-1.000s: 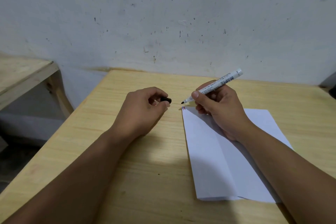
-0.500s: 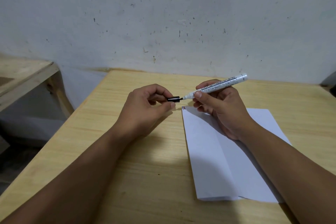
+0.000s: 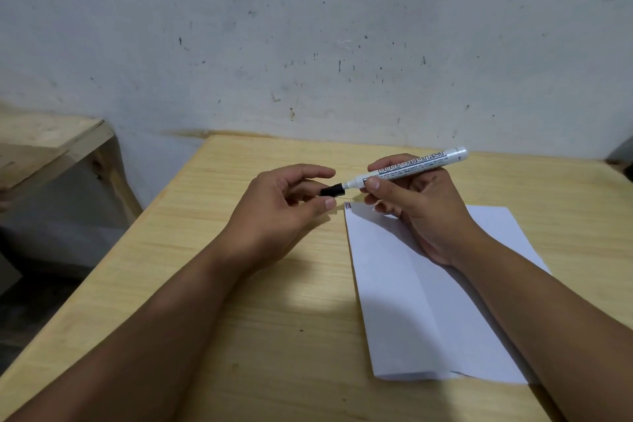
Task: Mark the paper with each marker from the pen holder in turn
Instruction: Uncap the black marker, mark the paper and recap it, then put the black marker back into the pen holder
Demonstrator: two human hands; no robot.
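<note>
Right hand [image 3: 416, 207] gripped white marker [image 3: 407, 168] above far edge of paper [image 3: 428, 301]; black cap [image 3: 331, 190] sat on its tip. Left hand [image 3: 277, 205] fingers loosened off cap. Risk: half-seated cap drops off. Pen holder out of view.

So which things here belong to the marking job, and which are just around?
In the job:
marker in right hand
black cap at left hand
paper

Just around:
wooden table
side bench
</note>
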